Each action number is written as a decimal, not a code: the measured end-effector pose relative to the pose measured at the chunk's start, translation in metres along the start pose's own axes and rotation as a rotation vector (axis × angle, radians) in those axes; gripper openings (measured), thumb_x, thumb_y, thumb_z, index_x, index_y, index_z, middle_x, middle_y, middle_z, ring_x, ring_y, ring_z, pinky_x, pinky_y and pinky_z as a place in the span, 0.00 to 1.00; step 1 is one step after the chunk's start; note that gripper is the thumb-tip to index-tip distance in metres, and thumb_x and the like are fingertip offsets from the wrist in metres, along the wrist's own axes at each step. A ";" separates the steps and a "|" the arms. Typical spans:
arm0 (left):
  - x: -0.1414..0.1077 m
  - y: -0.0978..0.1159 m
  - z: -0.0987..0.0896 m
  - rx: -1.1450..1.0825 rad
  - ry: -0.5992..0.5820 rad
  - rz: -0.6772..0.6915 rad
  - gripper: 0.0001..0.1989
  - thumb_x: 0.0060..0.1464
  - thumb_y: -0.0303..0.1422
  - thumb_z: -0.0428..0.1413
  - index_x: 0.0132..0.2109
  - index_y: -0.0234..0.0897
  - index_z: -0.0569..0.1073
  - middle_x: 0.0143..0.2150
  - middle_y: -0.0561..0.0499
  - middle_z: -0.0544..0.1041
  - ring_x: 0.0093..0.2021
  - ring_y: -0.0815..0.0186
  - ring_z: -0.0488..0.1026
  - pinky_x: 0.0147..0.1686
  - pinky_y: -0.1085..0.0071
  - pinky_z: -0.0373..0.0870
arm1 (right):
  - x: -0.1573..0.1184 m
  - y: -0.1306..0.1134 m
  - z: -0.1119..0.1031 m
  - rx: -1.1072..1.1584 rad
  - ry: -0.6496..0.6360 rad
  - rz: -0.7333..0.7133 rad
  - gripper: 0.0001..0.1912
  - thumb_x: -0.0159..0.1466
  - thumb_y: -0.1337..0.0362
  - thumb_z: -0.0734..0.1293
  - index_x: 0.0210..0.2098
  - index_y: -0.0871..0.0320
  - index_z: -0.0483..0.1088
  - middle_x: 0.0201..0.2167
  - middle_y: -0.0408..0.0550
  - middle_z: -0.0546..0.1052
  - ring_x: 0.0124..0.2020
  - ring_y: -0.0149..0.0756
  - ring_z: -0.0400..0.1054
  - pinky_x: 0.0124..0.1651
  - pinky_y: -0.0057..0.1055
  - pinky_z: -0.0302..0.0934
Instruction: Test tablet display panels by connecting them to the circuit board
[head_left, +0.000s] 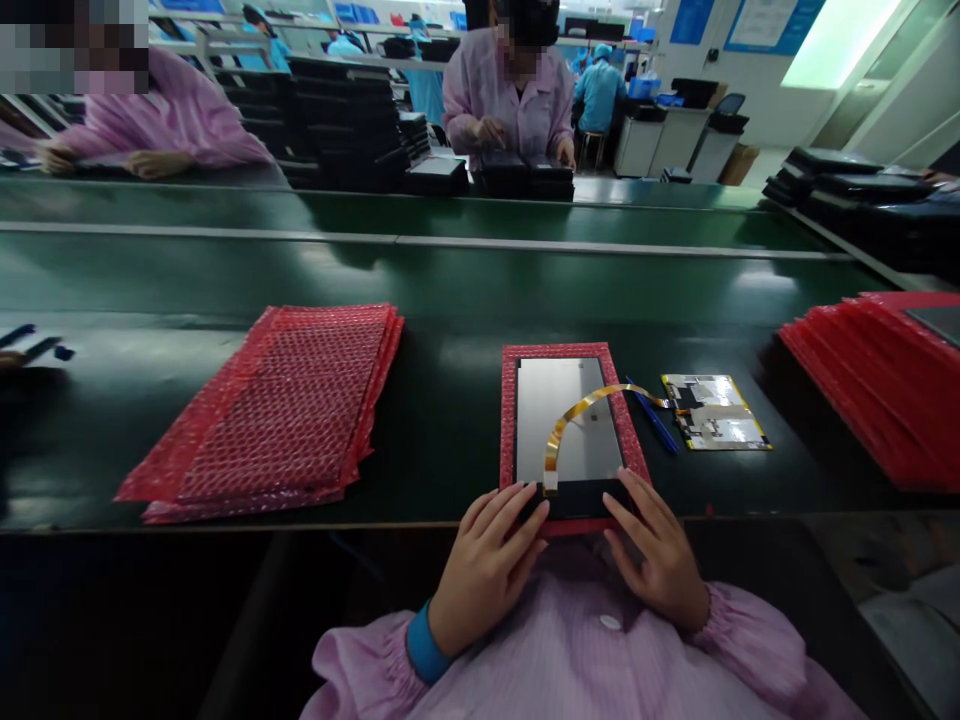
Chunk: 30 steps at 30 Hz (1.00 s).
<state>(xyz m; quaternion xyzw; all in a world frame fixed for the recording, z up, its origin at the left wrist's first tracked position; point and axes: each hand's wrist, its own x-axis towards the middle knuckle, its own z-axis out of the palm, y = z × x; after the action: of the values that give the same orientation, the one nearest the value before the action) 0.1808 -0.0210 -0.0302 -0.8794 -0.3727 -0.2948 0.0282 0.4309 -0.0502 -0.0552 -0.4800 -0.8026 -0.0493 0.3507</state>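
Observation:
A flat display panel (559, 420) with a silvery back lies on a red bubble-wrap sheet (508, 400) at the bench's near edge. My left hand (491, 560) rests its fingertips on the panel's black lower strip, left of where a gold ribbon cable (581, 405) joins it. On the strip's right end lie the fingers of my right hand (656, 545). Both hands have their fingers stretched out, with nothing gripped. The cable arches to a circuit board (716, 412) on the right. Between panel and board is a blue pen-like tool (654, 420), partly under the cable.
Red bubble-wrap bags (285, 400) are piled on the left; another red stack (885, 390) stands at the right. Beyond the green bench (450, 300), a co-worker (510, 100) handles black items beside tall black stacks (337, 120). Another person (172, 120) sits far left.

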 end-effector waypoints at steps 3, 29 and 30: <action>-0.003 -0.002 -0.003 -0.055 0.010 0.011 0.15 0.61 0.28 0.54 0.54 0.40 0.75 0.57 0.43 0.75 0.58 0.57 0.70 0.57 0.59 0.65 | -0.002 -0.001 -0.006 0.052 -0.002 -0.051 0.14 0.66 0.71 0.61 0.50 0.61 0.71 0.60 0.61 0.66 0.61 0.50 0.62 0.55 0.45 0.66; 0.051 -0.014 -0.054 -1.906 -0.063 -1.246 0.25 0.53 0.30 0.46 0.58 0.30 0.68 0.60 0.39 0.72 0.58 0.59 0.71 0.59 0.63 0.69 | 0.043 -0.008 -0.001 -0.176 -0.085 0.063 0.21 0.65 0.67 0.59 0.57 0.68 0.64 0.55 0.64 0.72 0.55 0.51 0.68 0.53 0.48 0.69; 0.051 -0.014 -0.054 -1.920 -0.069 -1.221 0.25 0.53 0.30 0.47 0.58 0.30 0.68 0.60 0.40 0.72 0.58 0.60 0.72 0.56 0.65 0.71 | 0.045 -0.009 -0.003 -0.166 -0.058 0.038 0.20 0.66 0.67 0.58 0.56 0.68 0.65 0.54 0.64 0.73 0.54 0.51 0.69 0.53 0.47 0.69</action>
<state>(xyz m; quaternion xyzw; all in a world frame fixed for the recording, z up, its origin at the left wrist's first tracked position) 0.1725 0.0068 0.0389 -0.2168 -0.3596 -0.3986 -0.8153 0.4118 -0.0229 -0.0232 -0.5240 -0.7962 -0.0951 0.2871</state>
